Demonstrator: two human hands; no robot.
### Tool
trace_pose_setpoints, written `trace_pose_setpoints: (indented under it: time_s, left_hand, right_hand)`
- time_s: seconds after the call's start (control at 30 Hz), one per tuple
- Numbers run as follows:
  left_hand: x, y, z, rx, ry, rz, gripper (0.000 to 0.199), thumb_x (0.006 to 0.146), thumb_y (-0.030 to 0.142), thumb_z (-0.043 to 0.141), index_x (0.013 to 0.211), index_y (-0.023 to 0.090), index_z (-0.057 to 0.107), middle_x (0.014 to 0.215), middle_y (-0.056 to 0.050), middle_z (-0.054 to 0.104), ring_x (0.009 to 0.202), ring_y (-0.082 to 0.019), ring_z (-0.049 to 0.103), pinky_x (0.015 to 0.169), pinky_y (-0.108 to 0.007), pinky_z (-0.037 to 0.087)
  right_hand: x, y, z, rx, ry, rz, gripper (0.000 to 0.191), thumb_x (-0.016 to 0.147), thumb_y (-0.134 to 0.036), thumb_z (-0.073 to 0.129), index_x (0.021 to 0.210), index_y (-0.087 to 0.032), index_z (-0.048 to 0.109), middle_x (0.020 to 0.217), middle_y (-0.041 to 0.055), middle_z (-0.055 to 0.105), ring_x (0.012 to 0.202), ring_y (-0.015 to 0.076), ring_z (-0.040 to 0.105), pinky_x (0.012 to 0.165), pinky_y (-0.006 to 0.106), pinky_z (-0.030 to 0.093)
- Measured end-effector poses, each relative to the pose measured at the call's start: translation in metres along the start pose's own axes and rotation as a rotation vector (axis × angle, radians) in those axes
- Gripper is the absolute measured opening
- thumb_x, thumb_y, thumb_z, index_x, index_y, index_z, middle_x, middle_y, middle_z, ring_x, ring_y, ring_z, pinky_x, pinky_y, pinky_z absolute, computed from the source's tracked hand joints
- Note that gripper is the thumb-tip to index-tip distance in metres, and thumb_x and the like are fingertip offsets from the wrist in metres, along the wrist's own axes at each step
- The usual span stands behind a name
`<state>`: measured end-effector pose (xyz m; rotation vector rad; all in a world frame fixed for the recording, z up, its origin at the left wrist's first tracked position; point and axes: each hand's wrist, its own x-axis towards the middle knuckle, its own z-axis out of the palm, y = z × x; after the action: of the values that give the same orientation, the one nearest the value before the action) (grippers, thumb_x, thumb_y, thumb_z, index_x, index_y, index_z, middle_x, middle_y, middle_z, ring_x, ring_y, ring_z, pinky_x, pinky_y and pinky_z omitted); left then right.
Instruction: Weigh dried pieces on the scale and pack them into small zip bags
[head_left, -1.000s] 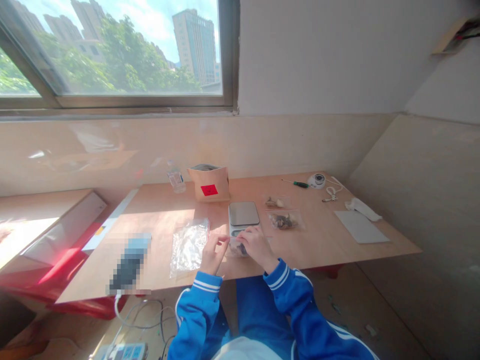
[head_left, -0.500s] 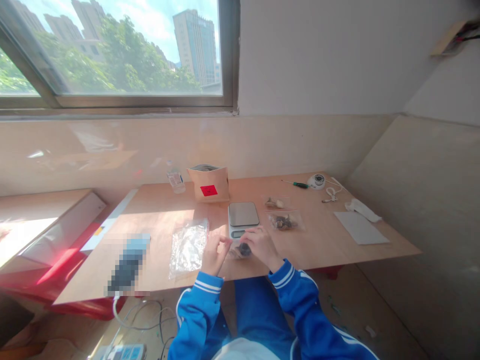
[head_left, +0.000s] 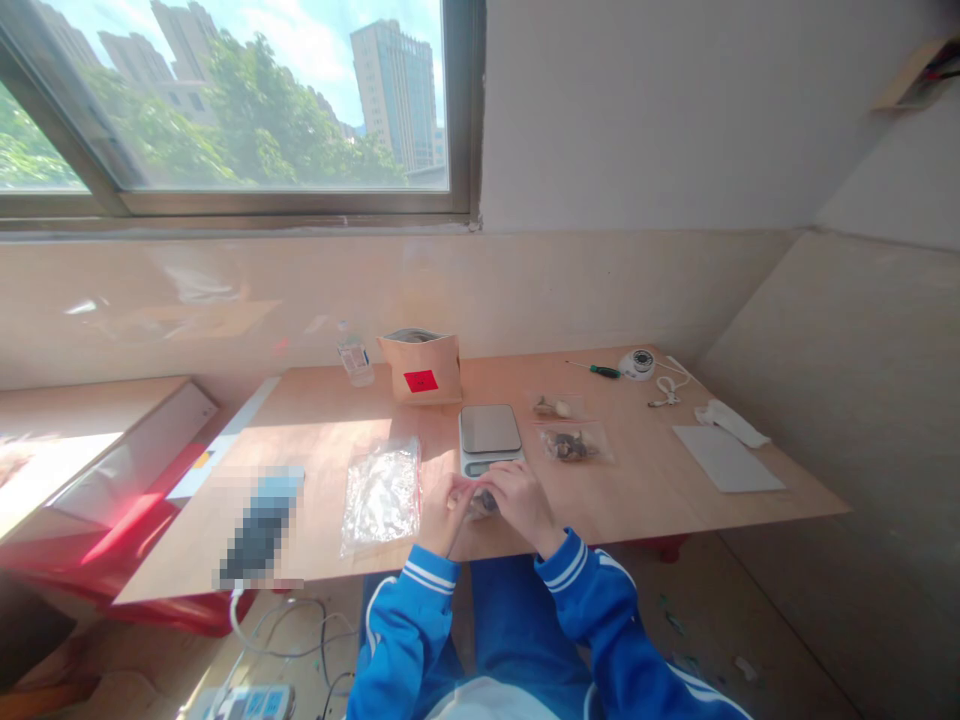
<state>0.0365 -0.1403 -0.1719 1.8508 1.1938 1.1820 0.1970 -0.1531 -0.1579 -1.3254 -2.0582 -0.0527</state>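
Between my hands is a small clear zip bag [head_left: 481, 505] with dark dried pieces in it, just in front of the kitchen scale [head_left: 490, 429]. My left hand [head_left: 445, 512] pinches the bag's top edge at its left part. Fingers of my right hand [head_left: 523, 503] are closed on the same edge, close to the left fingertips, and partly cover the bag and the scale's display. To the left of my left hand lie flat clear plastic bags [head_left: 381, 495]. Right of the scale rest a bag of dark dried pieces [head_left: 574, 446] and a smaller bag of pale pieces [head_left: 555, 406].
A brown paper pouch [head_left: 422, 370] with a red label stands behind the scale, beside a plastic bottle [head_left: 355, 360]. Far right are a screwdriver [head_left: 604, 371], a white dome camera [head_left: 637, 364] and white paper [head_left: 727, 460]. A blurred-out, phone-like object [head_left: 262, 525] lies left.
My left hand has moved right along the bag's top, so that both hands' fingertips now nearly meet. The view has shifted slightly.
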Motion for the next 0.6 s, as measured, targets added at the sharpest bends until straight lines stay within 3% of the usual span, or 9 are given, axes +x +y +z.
trace_pose_setpoints:
  time_s: [0.2, 0.37, 0.5, 0.6]
  left_hand:
    - [-0.004, -0.008, 0.009, 0.1, 0.038, 0.034, 0.02, 0.086, 0.037, 0.054, 0.08, 0.021, 0.064, 0.077, -0.003, 0.069, 0.075, -0.017, 0.064, 0.069, -0.03, 0.051]
    - [-0.003, -0.011, 0.002, 0.144, 0.077, 0.056, 0.022, 0.087, 0.037, 0.052, 0.076, 0.022, 0.062, 0.075, -0.002, 0.068, 0.072, -0.017, 0.063, 0.063, -0.029, 0.049]
    - [-0.001, -0.011, -0.003, 0.132, 0.075, 0.053, 0.024, 0.088, 0.038, 0.05, 0.077, 0.022, 0.063, 0.077, -0.003, 0.068, 0.075, -0.018, 0.063, 0.067, -0.03, 0.049]
    - [0.002, -0.011, -0.004, 0.1, 0.059, 0.042, 0.024, 0.088, 0.039, 0.052, 0.078, 0.022, 0.065, 0.078, -0.002, 0.069, 0.077, -0.018, 0.063, 0.068, -0.03, 0.049]
  right_hand:
    - [-0.002, 0.004, 0.003, 0.032, 0.039, 0.079, 0.026, 0.084, -0.005, 0.056, 0.072, -0.022, 0.07, 0.08, 0.0007, 0.073, 0.088, 0.0172, 0.065, 0.083, 0.032, 0.04]
    - [-0.003, 0.01, 0.0, 0.007, -0.001, 0.086, 0.021, 0.086, -0.012, 0.059, 0.075, -0.025, 0.071, 0.081, -0.0007, 0.073, 0.092, 0.0184, 0.064, 0.084, 0.033, 0.04]
    - [-0.004, 0.017, 0.004, -0.014, 0.02, 0.054, 0.027, 0.086, -0.005, 0.055, 0.071, -0.022, 0.069, 0.077, -0.0002, 0.073, 0.079, 0.0159, 0.065, 0.08, 0.031, 0.04]
    - [-0.005, 0.019, 0.008, -0.011, 0.055, 0.016, 0.029, 0.086, -0.002, 0.05, 0.072, -0.021, 0.068, 0.081, 0.0009, 0.074, 0.086, 0.0171, 0.067, 0.082, 0.031, 0.04]
